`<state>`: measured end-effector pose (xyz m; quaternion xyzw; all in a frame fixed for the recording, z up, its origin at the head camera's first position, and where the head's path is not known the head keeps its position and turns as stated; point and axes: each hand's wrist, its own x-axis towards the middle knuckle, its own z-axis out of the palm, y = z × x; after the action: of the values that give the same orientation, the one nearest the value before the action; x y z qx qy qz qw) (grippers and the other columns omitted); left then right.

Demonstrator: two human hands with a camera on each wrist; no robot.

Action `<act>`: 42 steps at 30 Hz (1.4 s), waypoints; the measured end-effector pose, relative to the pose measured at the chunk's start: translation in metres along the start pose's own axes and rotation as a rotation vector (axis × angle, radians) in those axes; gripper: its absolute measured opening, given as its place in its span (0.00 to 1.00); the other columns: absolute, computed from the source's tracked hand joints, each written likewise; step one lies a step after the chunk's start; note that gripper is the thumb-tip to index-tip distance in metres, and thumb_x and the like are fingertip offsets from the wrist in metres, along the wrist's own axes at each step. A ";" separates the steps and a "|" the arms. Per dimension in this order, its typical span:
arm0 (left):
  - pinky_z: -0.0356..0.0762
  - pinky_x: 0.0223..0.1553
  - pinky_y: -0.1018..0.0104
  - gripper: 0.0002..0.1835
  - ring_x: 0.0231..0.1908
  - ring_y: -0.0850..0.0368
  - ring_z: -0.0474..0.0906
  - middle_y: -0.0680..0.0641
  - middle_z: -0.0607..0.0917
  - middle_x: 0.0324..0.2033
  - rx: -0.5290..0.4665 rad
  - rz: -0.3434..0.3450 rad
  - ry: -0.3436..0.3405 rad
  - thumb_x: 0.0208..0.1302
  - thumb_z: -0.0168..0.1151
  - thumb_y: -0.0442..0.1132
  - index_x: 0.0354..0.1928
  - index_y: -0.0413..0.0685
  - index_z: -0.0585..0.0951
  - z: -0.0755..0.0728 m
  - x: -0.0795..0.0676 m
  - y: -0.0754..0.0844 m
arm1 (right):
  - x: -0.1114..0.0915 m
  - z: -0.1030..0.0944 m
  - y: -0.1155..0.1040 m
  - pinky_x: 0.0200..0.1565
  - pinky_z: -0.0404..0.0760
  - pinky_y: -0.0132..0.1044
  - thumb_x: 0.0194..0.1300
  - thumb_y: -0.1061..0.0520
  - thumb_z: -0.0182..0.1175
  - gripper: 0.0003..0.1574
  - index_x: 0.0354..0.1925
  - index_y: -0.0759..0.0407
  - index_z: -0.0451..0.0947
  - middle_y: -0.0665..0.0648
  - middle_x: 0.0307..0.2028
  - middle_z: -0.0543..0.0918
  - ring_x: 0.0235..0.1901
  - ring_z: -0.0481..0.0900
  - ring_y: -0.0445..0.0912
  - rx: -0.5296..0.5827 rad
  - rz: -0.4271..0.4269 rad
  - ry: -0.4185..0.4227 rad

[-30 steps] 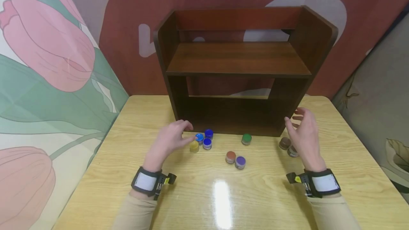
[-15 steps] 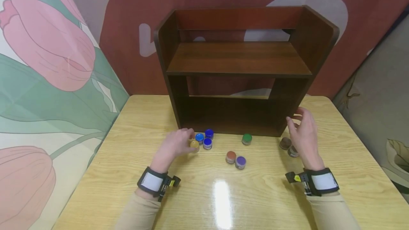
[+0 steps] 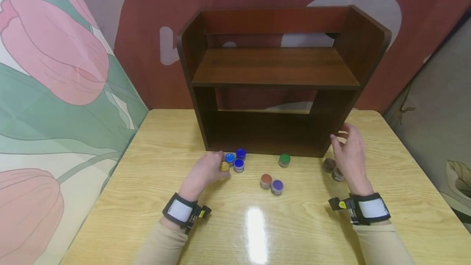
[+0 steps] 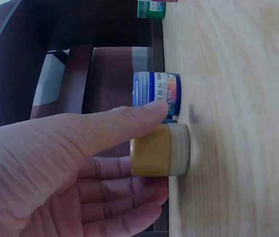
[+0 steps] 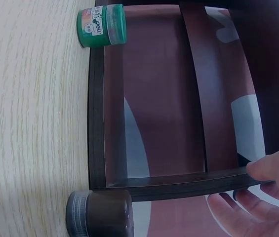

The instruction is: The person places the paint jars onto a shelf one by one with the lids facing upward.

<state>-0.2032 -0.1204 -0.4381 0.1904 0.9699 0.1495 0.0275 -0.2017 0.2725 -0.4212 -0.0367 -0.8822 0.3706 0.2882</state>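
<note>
The mustard-yellow jar (image 3: 224, 167) has a whitish, translucent end. One sky-blue jar (image 3: 229, 158) and two deep-blue jars (image 3: 239, 165) share the table with a green jar (image 3: 284, 159) bearing a white label, a rust-orange jar (image 3: 266, 180), a violet jar (image 3: 277, 186) and a dark-brown jar (image 3: 328, 165). The shelf (image 3: 276, 66) is reddish dark brown, the tabletop (image 3: 301, 224) pale yellow with fine wood grain. The back wall (image 3: 147, 48) is maroon with greyish-white shapes; pink tulips and green leaves pattern the left wall (image 3: 59, 48). Wristbands (image 3: 180, 209) are black with white panels, sleeves (image 3: 380, 242) beige.

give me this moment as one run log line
left hand: curled round yellow paint jar | right hand: curled round dark-brown shelf's right side panel | beside jar: three blue paint jars
</note>
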 end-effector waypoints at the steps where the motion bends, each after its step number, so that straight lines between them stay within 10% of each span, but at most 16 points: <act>1: 0.78 0.30 0.62 0.22 0.26 0.56 0.73 0.51 0.77 0.26 -0.001 -0.005 0.000 0.46 0.76 0.50 0.35 0.43 0.77 0.000 0.000 0.000 | 0.000 0.000 0.000 0.46 0.83 0.59 0.68 0.59 0.57 0.27 0.61 0.70 0.66 0.70 0.55 0.76 0.49 0.80 0.62 -0.001 0.000 -0.001; 28: 0.72 0.20 0.68 0.19 0.21 0.60 0.71 0.51 0.76 0.22 -0.088 0.016 -0.014 0.47 0.74 0.39 0.37 0.47 0.73 -0.006 -0.001 -0.001 | 0.000 0.002 0.005 0.48 0.81 0.63 0.71 0.61 0.53 0.27 0.64 0.70 0.64 0.74 0.57 0.75 0.51 0.79 0.67 0.003 -0.005 -0.051; 42: 0.78 0.32 0.68 0.22 0.32 0.58 0.73 0.48 0.81 0.41 -0.083 0.130 0.016 0.49 0.72 0.39 0.49 0.45 0.83 -0.011 -0.004 0.003 | 0.000 0.002 0.006 0.50 0.80 0.64 0.72 0.60 0.53 0.29 0.66 0.68 0.63 0.73 0.58 0.74 0.52 0.78 0.66 -0.003 0.016 -0.070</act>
<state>-0.1998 -0.1224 -0.4263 0.2507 0.9486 0.1924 0.0179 -0.2034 0.2755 -0.4264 -0.0310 -0.8919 0.3727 0.2542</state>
